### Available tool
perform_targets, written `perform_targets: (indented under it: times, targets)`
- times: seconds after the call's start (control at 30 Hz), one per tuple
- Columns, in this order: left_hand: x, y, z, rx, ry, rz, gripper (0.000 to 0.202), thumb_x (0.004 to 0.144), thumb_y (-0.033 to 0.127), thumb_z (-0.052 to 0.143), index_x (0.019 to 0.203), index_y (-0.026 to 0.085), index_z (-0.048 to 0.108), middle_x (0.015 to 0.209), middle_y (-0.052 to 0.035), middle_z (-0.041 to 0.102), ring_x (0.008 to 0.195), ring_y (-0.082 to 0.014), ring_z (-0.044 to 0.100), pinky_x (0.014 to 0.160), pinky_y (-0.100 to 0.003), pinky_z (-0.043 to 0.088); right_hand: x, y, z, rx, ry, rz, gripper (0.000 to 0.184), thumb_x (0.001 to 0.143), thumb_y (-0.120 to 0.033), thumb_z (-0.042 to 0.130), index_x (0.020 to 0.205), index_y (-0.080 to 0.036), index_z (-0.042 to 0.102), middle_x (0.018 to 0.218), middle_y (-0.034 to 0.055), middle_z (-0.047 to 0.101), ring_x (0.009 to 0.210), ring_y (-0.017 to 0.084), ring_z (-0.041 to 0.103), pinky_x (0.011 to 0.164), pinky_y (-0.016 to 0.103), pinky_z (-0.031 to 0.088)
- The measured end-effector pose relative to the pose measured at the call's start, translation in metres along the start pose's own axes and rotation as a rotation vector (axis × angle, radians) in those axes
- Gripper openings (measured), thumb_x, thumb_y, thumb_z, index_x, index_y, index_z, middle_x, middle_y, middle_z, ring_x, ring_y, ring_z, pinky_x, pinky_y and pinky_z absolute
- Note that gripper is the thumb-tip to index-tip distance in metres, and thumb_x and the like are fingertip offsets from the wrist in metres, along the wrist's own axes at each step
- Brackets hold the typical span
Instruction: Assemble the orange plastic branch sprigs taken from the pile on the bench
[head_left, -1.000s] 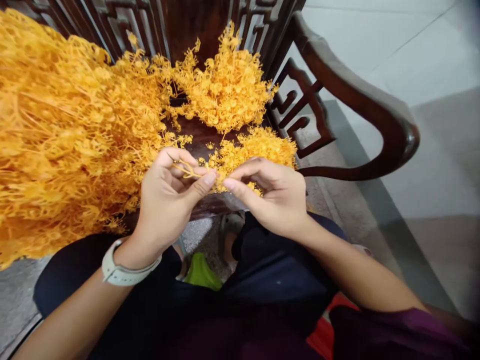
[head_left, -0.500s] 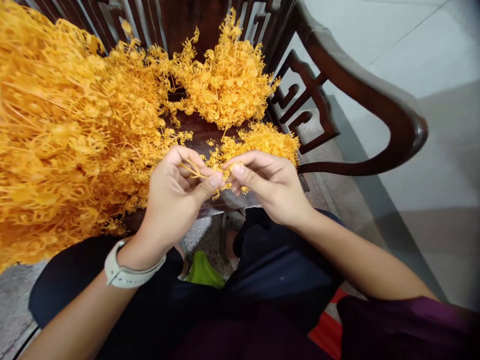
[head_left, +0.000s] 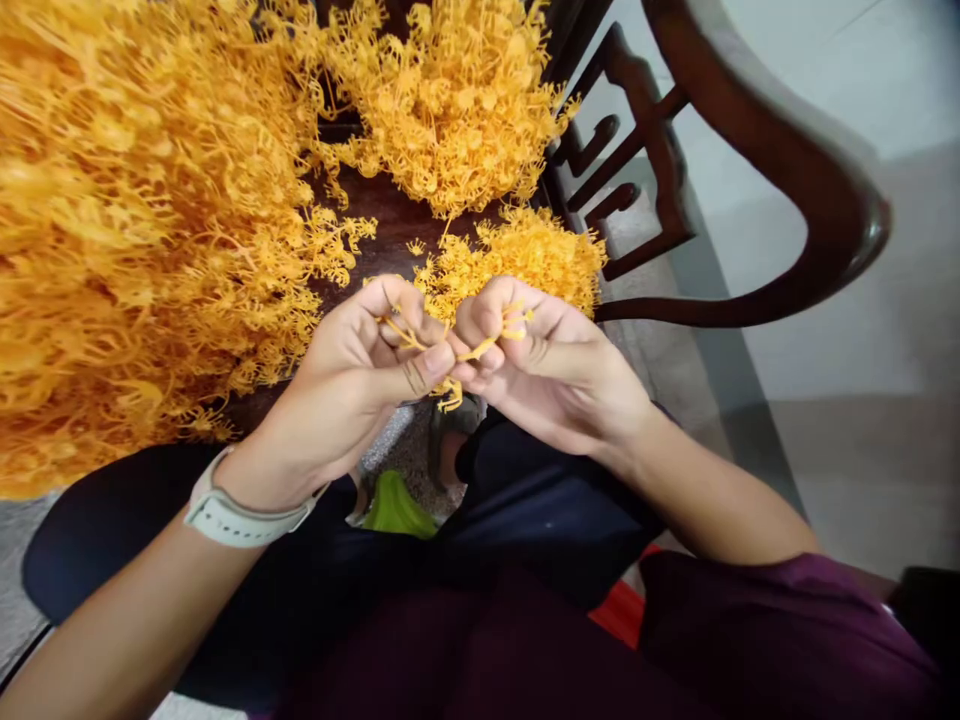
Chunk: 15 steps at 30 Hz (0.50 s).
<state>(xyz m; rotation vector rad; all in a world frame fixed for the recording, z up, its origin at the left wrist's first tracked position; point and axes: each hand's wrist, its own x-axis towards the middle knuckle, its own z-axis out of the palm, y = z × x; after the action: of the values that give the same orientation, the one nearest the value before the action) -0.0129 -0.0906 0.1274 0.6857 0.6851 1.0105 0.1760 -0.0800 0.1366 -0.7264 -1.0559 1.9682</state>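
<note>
My left hand (head_left: 360, 375) and my right hand (head_left: 544, 360) meet over my lap, fingers curled, both pinching the same small yellow plastic sprig (head_left: 450, 360) with little flower tips. A big heap of the same yellow sprigs (head_left: 127, 220) fills the left of the view. A second clump (head_left: 457, 100) lies at the back of the dark wooden chair seat (head_left: 382, 215). A smaller pile (head_left: 517, 260) sits right behind my right hand. A pale watch band circles my left wrist.
The chair's curved dark armrest (head_left: 787, 170) and carved side rails rise on the right. Beyond them lies a grey tiled floor (head_left: 885, 350). My dark-clothed knees fill the bottom, with a green sandal (head_left: 397, 508) on the ground between them.
Both hands have closed in together and tipped upward, the right hand's fingers curling tighter on the sprig. The view has dipped lower toward my lap.
</note>
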Motion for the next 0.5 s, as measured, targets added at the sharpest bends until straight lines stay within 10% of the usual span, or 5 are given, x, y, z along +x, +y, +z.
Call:
perform_targets:
  times: [0.2, 0.5]
  targets:
    - [-0.005, 0.017, -0.010, 0.108, 0.044, 0.048, 0.052, 0.072, 0.029, 0.107, 0.087, 0.024, 0.056, 0.080, 0.0031, 0.064, 0.078, -0.0185, 0.076, 0.077, -0.033, 0.069, 0.002, -0.022, -0.016, -0.164, 0.029, -0.093, 0.050, 0.087, -0.051, 0.090, 0.084, -0.027, 0.047, 0.077, -0.0021, 0.041, 0.068, 0.017, 0.044, 0.061, 0.034, 0.053]
    - [-0.004, 0.019, -0.008, 0.089, 0.143, 0.032, 0.043, 0.074, 0.029, 0.106, 0.092, 0.025, 0.067, 0.092, 0.0020, 0.080, 0.096, -0.0198, 0.083, 0.085, -0.029, 0.069, -0.003, -0.034, -0.030, -0.366, 0.186, -0.175, 0.022, 0.100, -0.046, 0.084, 0.099, -0.027, 0.073, 0.080, 0.0000, 0.064, 0.066, 0.015, 0.055, 0.060, 0.032, 0.047]
